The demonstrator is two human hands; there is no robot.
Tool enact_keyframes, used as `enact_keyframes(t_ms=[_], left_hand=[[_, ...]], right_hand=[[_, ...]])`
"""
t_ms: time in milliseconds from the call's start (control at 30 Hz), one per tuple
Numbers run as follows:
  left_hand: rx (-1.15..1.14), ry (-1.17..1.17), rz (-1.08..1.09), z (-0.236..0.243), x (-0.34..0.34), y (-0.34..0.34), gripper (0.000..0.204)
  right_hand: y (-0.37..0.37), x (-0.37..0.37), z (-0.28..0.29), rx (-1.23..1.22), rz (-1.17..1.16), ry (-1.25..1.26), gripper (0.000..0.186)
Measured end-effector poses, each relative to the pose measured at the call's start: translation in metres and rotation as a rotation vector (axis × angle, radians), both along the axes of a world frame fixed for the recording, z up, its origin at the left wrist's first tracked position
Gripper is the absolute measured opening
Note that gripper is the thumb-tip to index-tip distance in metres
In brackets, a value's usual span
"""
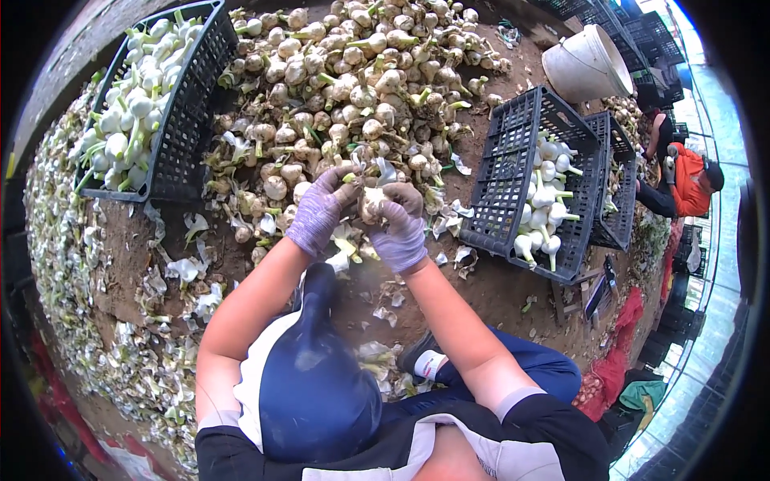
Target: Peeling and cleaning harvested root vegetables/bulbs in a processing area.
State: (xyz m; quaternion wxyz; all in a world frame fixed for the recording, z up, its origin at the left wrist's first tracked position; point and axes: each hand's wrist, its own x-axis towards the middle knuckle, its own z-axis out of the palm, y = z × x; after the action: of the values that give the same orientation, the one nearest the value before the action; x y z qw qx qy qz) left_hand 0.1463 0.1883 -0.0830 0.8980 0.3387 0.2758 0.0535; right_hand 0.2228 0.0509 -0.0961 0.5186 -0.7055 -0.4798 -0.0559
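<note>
Both my hands wear purple-grey gloves dirtied at the fingers, and they meet in front of me over the near edge of a heap of unpeeled garlic bulbs (353, 88). A garlic bulb (372, 204) with brownish, soiled skin sits between them. My right hand (401, 224) grips the bulb from the right side. At its upper left, my left hand (322, 210) has its fingers closed at the bulb's stem end, where loose skin stands up. The fingertips partly cover the bulb.
Black crates of white peeled garlic stand at the left (180, 112) and right (521, 184). A white bucket (585, 64) lies tilted behind the right crate. Garlic skins (120, 361) litter the ground. A person in orange (688, 184) sits far right. A red mesh sack (605, 377) lies nearer.
</note>
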Motion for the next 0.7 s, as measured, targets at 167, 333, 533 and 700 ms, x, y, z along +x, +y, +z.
enact_keyframes(t_ms=[167,333,533,700], left_hand=[[0.101,-0.07,-0.103,0.021,0.002,0.003,0.041],[0.312,-0.114,-0.104,0.027,-0.004,0.002,0.052],[0.254,0.025,0.046,0.003,-0.005,-0.005,0.037],[0.515,0.036,-0.238,0.012,-0.008,-0.013,0.028]], right_hand=[[-0.004,0.003,-0.007,0.03,-0.052,-0.032,0.048],[-0.003,0.003,0.019,-0.035,-0.13,-0.173,0.049],[0.0,-0.011,0.016,0.214,0.111,0.702,0.057],[-0.008,0.014,0.013,-0.023,-0.106,1.569,0.039]])
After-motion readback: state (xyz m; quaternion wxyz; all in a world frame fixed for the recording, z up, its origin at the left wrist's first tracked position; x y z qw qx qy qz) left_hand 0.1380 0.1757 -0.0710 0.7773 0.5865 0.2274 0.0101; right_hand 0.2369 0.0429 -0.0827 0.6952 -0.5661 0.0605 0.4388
